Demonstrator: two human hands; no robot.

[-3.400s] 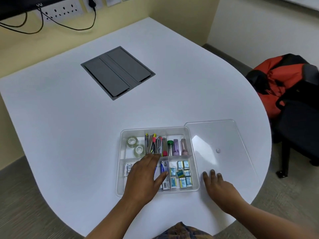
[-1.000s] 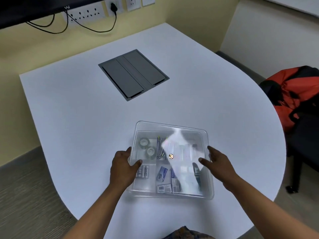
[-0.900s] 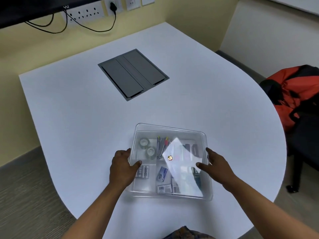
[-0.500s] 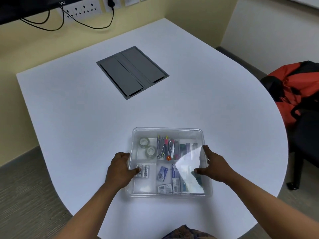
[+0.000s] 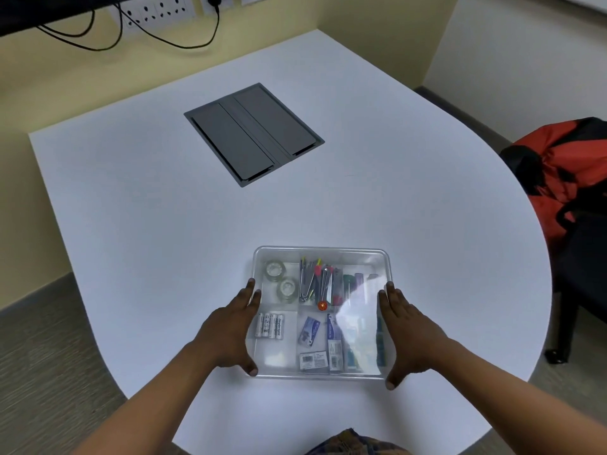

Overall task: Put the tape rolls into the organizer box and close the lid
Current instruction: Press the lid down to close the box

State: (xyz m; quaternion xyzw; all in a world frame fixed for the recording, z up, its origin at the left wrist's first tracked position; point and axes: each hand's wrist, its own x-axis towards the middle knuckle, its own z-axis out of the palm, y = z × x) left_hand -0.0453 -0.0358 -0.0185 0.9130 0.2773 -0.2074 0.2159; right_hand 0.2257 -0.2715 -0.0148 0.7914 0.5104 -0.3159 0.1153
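The clear organizer box (image 5: 320, 248) sits on the white table (image 5: 157, 208) near its front edge. Its clear lid (image 5: 359, 292) lies flat on top, with a small orange knob (image 5: 322, 305) at the centre. Through the lid I see two tape rolls (image 5: 275, 268) (image 5: 286, 287) in the back left compartment. My left hand (image 5: 226, 330) presses against the box's left side, thumb at the near corner. My right hand (image 5: 407, 333) presses against the right side in the same way.
A grey cable hatch (image 5: 253, 133) is set into the table further back. A dark chair (image 5: 584, 257) with an orange and black backpack (image 5: 565, 165) stands at the right, past the table's curved edge. Wall sockets (image 5: 154, 11) with black cables are behind.
The lid, held tilted above the box a second ago, now lies flat on it. Both hands have slid from the lid's edges down along the box's sides.
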